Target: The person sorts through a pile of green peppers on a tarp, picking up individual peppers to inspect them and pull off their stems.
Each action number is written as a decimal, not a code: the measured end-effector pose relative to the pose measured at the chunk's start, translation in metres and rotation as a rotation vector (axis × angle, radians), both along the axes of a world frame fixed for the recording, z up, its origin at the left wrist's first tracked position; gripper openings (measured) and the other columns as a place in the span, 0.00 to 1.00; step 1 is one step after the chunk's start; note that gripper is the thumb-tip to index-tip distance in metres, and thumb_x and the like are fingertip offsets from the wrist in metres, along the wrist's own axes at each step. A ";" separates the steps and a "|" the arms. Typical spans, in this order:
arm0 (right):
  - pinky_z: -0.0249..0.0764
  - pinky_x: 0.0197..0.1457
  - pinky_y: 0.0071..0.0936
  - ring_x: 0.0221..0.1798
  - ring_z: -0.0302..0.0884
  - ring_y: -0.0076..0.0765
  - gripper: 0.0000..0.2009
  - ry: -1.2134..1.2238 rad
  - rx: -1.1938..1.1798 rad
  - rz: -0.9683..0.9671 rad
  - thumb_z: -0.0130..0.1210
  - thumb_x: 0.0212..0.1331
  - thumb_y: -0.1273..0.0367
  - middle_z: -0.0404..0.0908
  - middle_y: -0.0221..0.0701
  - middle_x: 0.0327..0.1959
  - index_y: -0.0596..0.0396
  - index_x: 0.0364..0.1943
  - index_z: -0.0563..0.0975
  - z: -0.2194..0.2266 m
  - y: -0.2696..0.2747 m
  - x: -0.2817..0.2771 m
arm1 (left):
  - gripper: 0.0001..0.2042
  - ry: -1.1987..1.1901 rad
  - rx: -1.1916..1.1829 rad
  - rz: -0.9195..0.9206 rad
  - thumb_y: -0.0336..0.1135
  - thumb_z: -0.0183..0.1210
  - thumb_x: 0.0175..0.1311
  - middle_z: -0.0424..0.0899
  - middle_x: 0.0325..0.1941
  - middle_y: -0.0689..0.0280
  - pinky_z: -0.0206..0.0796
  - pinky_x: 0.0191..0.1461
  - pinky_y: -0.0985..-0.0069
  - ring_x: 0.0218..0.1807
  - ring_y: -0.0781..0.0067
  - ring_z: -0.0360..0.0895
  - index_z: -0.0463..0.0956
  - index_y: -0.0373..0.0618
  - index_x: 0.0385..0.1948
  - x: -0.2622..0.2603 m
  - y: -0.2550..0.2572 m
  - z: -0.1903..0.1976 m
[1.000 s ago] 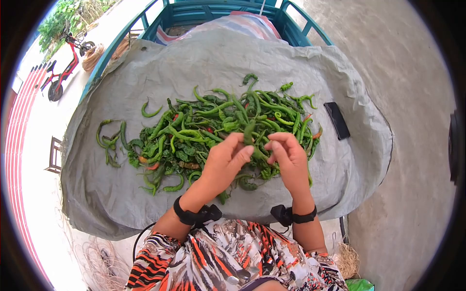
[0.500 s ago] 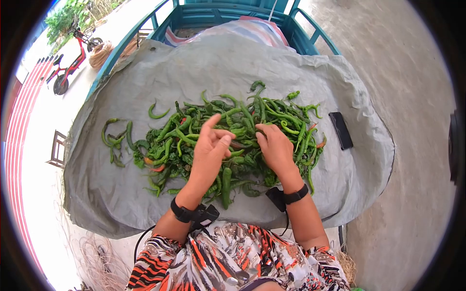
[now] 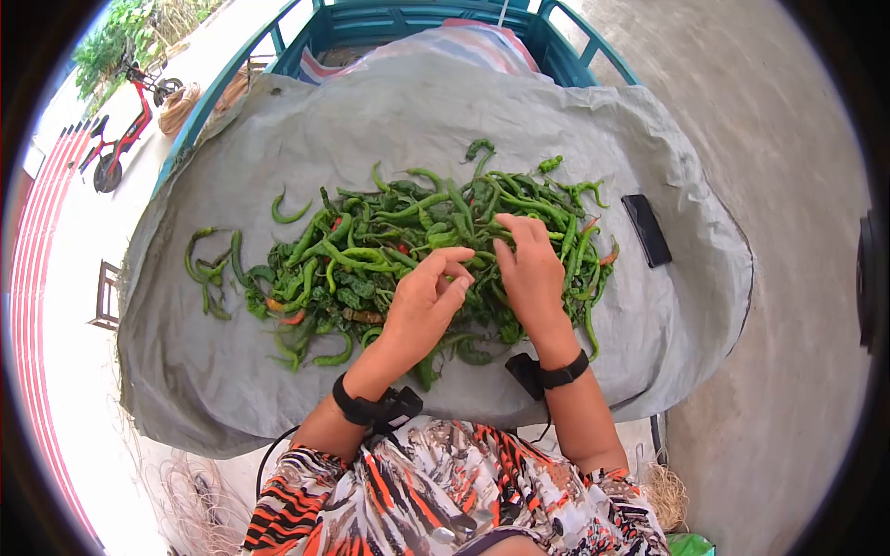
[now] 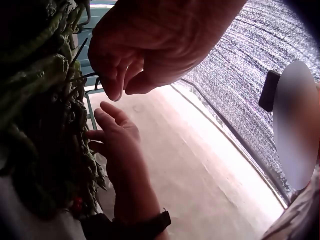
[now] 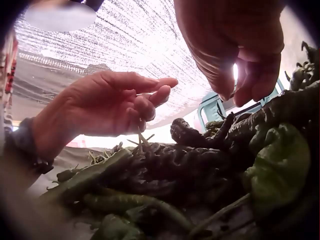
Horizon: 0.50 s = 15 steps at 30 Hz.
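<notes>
A broad heap of green chili peppers (image 3: 371,255), some twisted and a few red or orange, lies on a grey sheet (image 3: 232,389). My left hand (image 3: 422,301) hovers over the near middle of the heap, its fingers loosely bent. In the right wrist view, nothing shows between that hand's (image 5: 107,105) thumb and fingers. Just to its right, my right hand (image 3: 535,278) reaches forward over the peppers with fingers lightly bent. Seen from the right wrist, its fingertips (image 5: 242,95) hang close above dark peppers (image 5: 200,135).
A black phone (image 3: 646,230) lies on the sheet to the right of the heap. Behind is a teal cart bed (image 3: 565,65) with a striped cloth (image 3: 473,46). A few peppers (image 3: 209,269) lie apart at the left. A red scooter (image 3: 125,134) stands beyond.
A green pepper, earlier at the left hand, appeared at the heap's near edge half a second ago and is now out of sight there. The hands have come closer together over the heap.
</notes>
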State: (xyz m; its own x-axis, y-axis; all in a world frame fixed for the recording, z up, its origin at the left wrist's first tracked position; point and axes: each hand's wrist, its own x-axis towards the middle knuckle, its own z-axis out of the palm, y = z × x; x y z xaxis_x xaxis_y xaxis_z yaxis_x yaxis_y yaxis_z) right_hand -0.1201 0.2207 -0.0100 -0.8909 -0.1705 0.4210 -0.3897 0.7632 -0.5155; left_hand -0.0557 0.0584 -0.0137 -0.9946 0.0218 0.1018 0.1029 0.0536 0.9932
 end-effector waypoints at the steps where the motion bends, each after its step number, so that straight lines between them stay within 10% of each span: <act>1: 0.77 0.39 0.38 0.38 0.81 0.44 0.15 0.035 0.046 0.001 0.56 0.60 0.69 0.78 0.32 0.47 0.47 0.52 0.77 0.000 -0.002 -0.004 | 0.16 -0.011 -0.008 -0.007 0.24 0.54 0.65 0.80 0.39 0.66 0.67 0.36 0.81 0.30 0.82 0.71 0.72 0.39 0.55 0.000 0.001 0.001; 9: 0.75 0.37 0.37 0.34 0.80 0.45 0.07 0.070 0.055 0.019 0.57 0.61 0.67 0.80 0.33 0.37 0.43 0.41 0.82 -0.007 -0.010 -0.025 | 0.17 0.019 -0.094 -0.061 0.25 0.56 0.65 0.79 0.37 0.66 0.68 0.35 0.79 0.28 0.79 0.72 0.72 0.39 0.55 0.006 -0.002 0.005; 15: 0.68 0.27 0.17 0.23 0.70 0.15 0.04 -0.074 -0.632 0.055 0.54 0.64 0.74 0.80 0.27 0.30 0.56 0.41 0.78 0.024 0.008 0.007 | 0.16 0.063 -0.008 0.068 0.26 0.58 0.64 0.79 0.35 0.67 0.65 0.32 0.79 0.26 0.81 0.70 0.73 0.39 0.54 0.002 -0.001 -0.001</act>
State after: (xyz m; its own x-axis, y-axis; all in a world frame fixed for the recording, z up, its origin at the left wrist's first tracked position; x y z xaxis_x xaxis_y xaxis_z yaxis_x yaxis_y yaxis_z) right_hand -0.1136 0.2282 0.0142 -0.9187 0.0441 0.3926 -0.3655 0.2825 -0.8869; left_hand -0.0536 0.0578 -0.0151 -0.9854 -0.0443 0.1642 0.1608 0.0709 0.9844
